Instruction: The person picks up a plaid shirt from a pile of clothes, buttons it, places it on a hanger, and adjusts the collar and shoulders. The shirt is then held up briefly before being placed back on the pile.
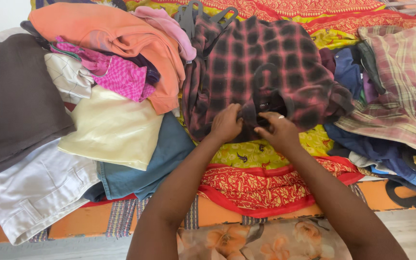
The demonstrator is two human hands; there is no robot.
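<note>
Shirt: a dark red and black checked flannel shirt (pixel 266 67) lies spread flat near the middle of the bed, collar end towards the person, its long axis running from the near edge to the far edge.
Left hand: the left hand (pixel 226 124) is curled over the shirt's near hem just left of the collar, fingers bent and pinching the cloth.
Right hand: the right hand (pixel 279 129) rests at the collar itself, fingers clenched on the fabric; it is the nearer to the collar opening.
Relation: the body of the shirt extends away from both sets of fingertips, towards the far edge.
Hangers: grey plastic hangers (pixel 203 14) lie at the shirt's far end.
Left side: a heap of folded clothes, topped by an orange garment (pixel 116 33).
Right side: a loose plaid shirt of pale red and green (pixel 400 82).
Bed: a patterned red and yellow bedsheet (pixel 261 185) covers it.
</note>
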